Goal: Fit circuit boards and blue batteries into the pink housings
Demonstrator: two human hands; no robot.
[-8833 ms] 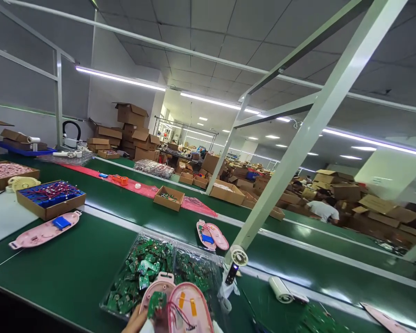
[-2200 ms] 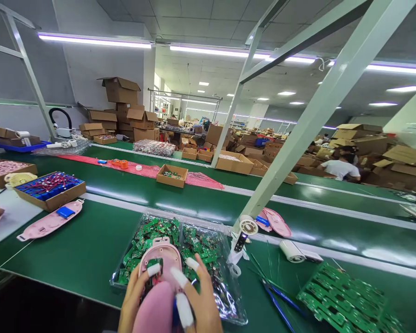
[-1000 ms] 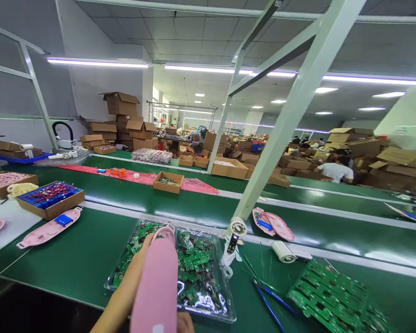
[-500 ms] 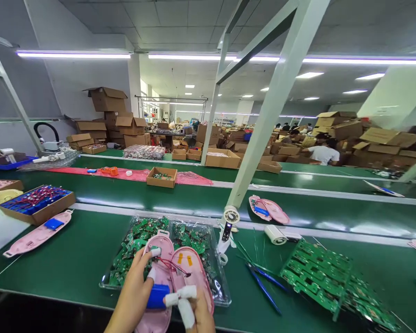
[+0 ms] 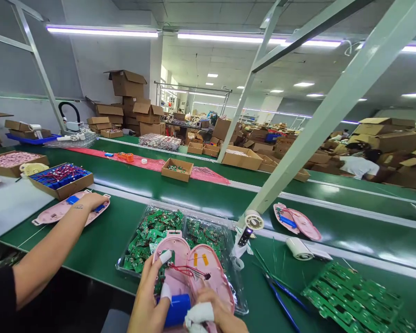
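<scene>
Gripping blue cylindrical battery (image 5: 177, 309) between left hand (image 5: 151, 296) and taped right hand (image 5: 215, 317); open pink plastic shell (image 5: 194, 270) lies just ahead, long axis pointing away.

One camera sits on your head, looking forward and only slightly down across a green workbench (image 5: 90, 240). Your hands show close at the bottom edge, cut off by the frame. The view reaches far over conveyor lanes to stacked cardboard boxes (image 5: 126, 83) and ceiling lights.
</scene>
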